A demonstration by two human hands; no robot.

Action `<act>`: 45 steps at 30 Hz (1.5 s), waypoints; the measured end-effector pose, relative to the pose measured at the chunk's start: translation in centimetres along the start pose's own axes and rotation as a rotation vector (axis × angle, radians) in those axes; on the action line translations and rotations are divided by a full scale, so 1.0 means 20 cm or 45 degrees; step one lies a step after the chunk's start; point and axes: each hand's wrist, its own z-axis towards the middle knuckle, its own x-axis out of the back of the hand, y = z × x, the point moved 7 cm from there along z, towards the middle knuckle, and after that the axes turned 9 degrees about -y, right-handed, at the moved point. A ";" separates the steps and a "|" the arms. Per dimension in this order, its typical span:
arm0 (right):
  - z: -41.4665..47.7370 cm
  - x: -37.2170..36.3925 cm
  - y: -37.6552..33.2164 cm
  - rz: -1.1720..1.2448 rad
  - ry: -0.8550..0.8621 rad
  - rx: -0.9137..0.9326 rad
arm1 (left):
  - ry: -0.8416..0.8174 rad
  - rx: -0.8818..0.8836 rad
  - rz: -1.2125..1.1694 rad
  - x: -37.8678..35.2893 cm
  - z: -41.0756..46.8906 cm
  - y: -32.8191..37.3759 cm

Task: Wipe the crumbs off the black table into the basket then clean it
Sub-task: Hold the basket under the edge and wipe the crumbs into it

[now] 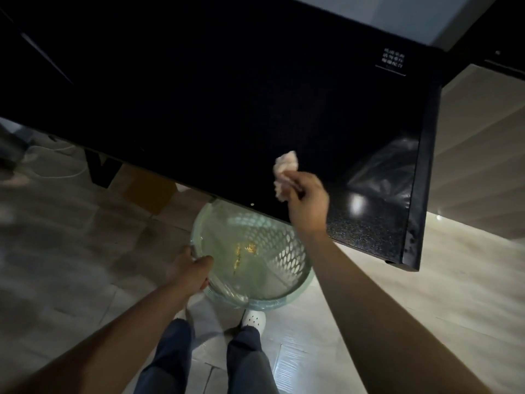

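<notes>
Crumbs (246, 248), yellow-gold, lie in a small cluster on the bottom of a pale green basket (287, 253) held just below the near edge of the black table (227, 95). White print (393, 59) sits at the table's far right corner: three short lines of characters above a thin rule, too small and blurred to read. The tabletop is dark and glossy, with a fine speckle where light strikes its near right corner.

A person's right hand (308, 200) pinches a crumpled, pale pink wad (284, 170) between thumb and curled fingers, and the wad lies against the tabletop near the front edge. The left hand (190, 270) grips the basket's rim, thumb over the top and fingers curled beneath. The basket has oval holes in its wall and what looks like a clear liner. Below it show dark trousers (250, 362), a white perforated shoe (254, 318) and a pale tiled floor (454, 294).
</notes>
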 end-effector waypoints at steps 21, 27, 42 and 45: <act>-0.77 -0.19 0.04 0.273 -0.148 -0.494 | -0.044 0.028 0.148 0.18 -0.08 -0.08; -0.98 -0.15 0.07 0.691 0.230 -0.819 | -0.138 -0.131 0.249 0.17 -0.07 -0.08; -1.75 -0.37 0.45 0.727 0.761 -1.171 | -0.183 -0.168 0.724 -0.01 0.17 -0.25; -1.72 -0.41 0.63 0.754 0.763 -1.183 | -0.199 -0.180 0.801 -0.13 0.35 -0.36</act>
